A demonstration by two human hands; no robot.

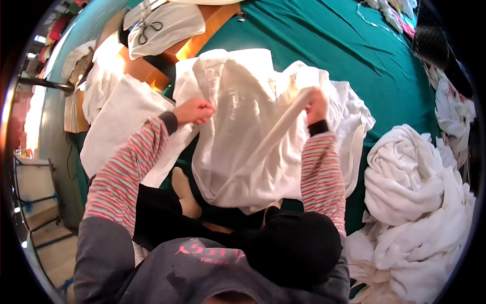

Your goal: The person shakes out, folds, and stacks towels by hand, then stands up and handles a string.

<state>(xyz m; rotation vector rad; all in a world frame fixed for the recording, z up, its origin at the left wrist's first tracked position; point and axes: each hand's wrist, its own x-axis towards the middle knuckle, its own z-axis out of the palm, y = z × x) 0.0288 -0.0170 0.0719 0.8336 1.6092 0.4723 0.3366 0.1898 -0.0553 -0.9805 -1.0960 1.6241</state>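
A wide white cloth (243, 126) hangs between my two hands, partly lifted, with its lower folds lying near my feet. My left hand (195, 110) is closed in a pinch at the cloth's left edge. Higher on the right side, my right hand (317, 107) grips a gathered edge, from which a taut fold slants down to the left. More white fabric lies behind and to the right of the held part; where one piece ends and another begins, I cannot tell. A flat white cloth (119, 126) lies beside my left forearm.
Green sheeting (324, 30) covers the surface beneath me. Dark-handled scissors (150, 31) lie on white fabric over an orange-brown box (202, 30) at the upper left. A large bundle of white cloth (405, 175) is heaped at the right. A metal-framed rack (38, 192) stands far left.
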